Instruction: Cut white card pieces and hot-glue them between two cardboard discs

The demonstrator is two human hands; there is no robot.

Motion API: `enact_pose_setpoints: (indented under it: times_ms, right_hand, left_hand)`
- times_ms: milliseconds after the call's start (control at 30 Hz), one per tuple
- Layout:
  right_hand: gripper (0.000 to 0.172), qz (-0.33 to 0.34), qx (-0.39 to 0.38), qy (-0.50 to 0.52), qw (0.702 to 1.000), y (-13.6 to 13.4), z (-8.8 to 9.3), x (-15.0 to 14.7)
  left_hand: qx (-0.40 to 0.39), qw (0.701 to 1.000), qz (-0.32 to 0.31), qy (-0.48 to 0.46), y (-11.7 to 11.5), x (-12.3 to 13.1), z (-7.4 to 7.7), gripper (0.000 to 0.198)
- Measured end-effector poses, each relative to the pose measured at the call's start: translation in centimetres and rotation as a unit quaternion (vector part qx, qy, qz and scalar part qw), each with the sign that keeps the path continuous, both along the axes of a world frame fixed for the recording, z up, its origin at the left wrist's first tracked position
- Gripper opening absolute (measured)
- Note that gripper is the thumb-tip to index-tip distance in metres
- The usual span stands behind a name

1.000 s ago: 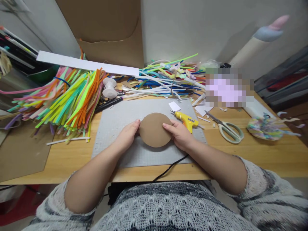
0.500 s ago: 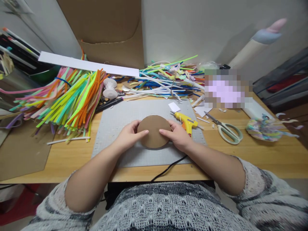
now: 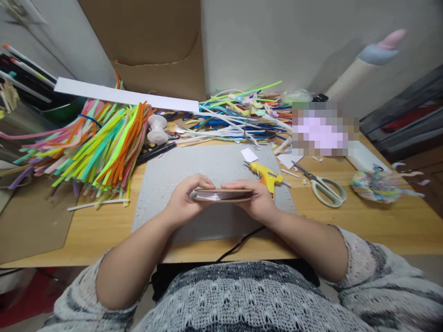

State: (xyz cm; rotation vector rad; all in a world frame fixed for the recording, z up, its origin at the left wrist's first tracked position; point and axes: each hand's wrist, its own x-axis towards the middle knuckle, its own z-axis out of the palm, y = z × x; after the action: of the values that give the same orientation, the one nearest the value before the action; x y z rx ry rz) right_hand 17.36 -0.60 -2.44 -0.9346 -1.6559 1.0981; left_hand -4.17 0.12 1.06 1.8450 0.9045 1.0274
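Between both hands I hold a round cardboard piece [image 3: 221, 196], turned so that its edge faces me. Two brown cardboard layers show, with white material sandwiched between them. My left hand [image 3: 189, 198] is closed around its left side. On the right side, my right hand [image 3: 258, 198] grips it, fingers lying along the upper layer. The piece is above a grey cutting mat [image 3: 204, 161]. Just beyond my right hand lies a yellow hot glue gun [image 3: 268, 176], its lower part partly hidden.
Colourful pipe cleaners [image 3: 114, 143] lie bundled at the left, with a loose heap [image 3: 242, 115] at the back. Green-handled scissors [image 3: 325, 186] and a pastel fuzzy item [image 3: 375, 184] are at the right. A white spool [image 3: 158, 129] stands behind the mat. A black cord [image 3: 238, 244] crosses the front edge.
Both hands have tipped the round cardboard piece from showing its flat brown face to showing its edge, revealing the white inside. The other things stay where they were.
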Motion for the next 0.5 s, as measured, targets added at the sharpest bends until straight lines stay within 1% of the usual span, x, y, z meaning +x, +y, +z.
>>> enact_pose_setpoints:
  times_ms: [67,100,167,233,267,300,367,433,500]
  right_hand:
    - [0.021,-0.001,0.005,-0.009,1.0,-0.3,-0.1,-0.1]
    - [0.025,0.0,-0.011,-0.004,1.0,-0.4,-0.1,-0.1]
    - [0.039,0.008,-0.067,0.039,0.997,-0.6,0.0,-0.3]
    - [0.048,-0.005,-0.103,0.094,0.99,-0.7,0.1,-0.3]
    - [0.048,-0.024,-0.103,0.111,0.988,-0.6,0.2,-0.3]
    - [0.045,-0.048,-0.094,0.117,0.987,-0.6,0.3,-0.2]
    - [0.041,-0.093,-0.075,0.115,0.986,-0.4,0.5,-0.1]
    - [0.038,-0.105,-0.079,0.115,0.985,-0.2,0.5,0.0]
    - [0.037,-0.098,-0.102,0.124,0.982,0.0,0.4,0.0]
  left_hand:
    - [0.041,0.999,0.003,0.025,-0.1,-0.1,0.1,0.019]
    - [0.037,0.998,0.015,0.04,-0.1,-0.2,0.1,0.02]
    - [-0.021,0.996,0.059,0.056,0.1,-0.3,-0.2,0.025]
    - [-0.09,0.986,0.122,0.068,0.6,-0.4,-0.8,0.041]
    - [-0.101,0.979,0.158,0.078,0.9,-0.6,-1.1,0.051]
    - [-0.093,0.973,0.192,0.091,1.2,-0.7,-1.3,0.057]
    - [-0.049,0.962,0.241,0.116,1.8,-1.2,-1.7,0.056]
    - [-0.023,0.961,0.248,0.122,2.2,-1.5,-2.0,0.05]
    - [-0.037,0.966,0.226,0.123,2.2,-1.7,-2.2,0.048]
